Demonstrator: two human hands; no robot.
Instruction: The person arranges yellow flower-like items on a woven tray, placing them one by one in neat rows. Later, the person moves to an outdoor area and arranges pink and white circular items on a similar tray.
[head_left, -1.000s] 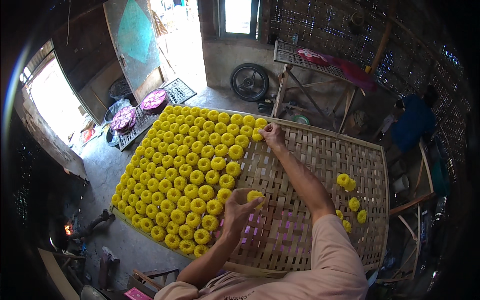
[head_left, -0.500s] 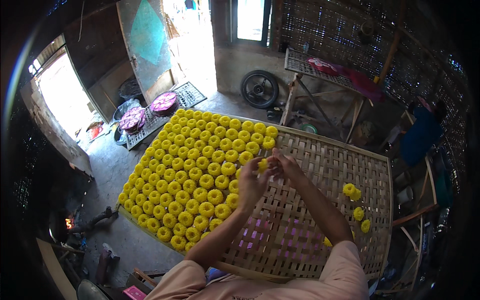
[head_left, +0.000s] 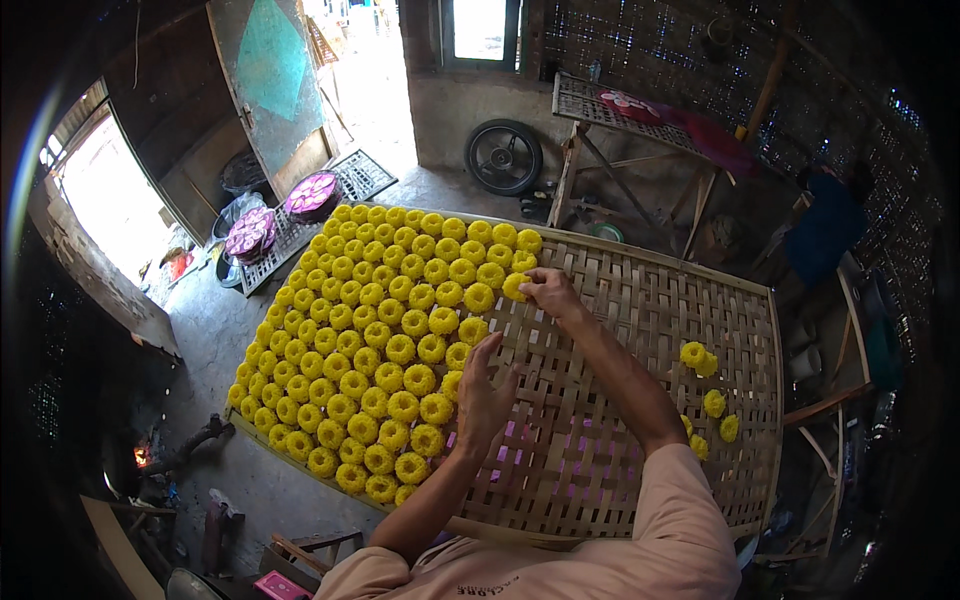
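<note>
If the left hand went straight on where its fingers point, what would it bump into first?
Probably the yellow ring held by the right hand, though how high the left hand sits above the woven tray is hard to judge.

Transfer of a yellow ring between hands. Carried in the left grip one second earlier and between both hands half a second earlier, the ring now sits at the fingers of the right grip. The left grip, now parted from the right, has thumb and fingers spread. The neighbouring ring, formerly at the right grip's fingertips, now rests free just beyond them.
</note>
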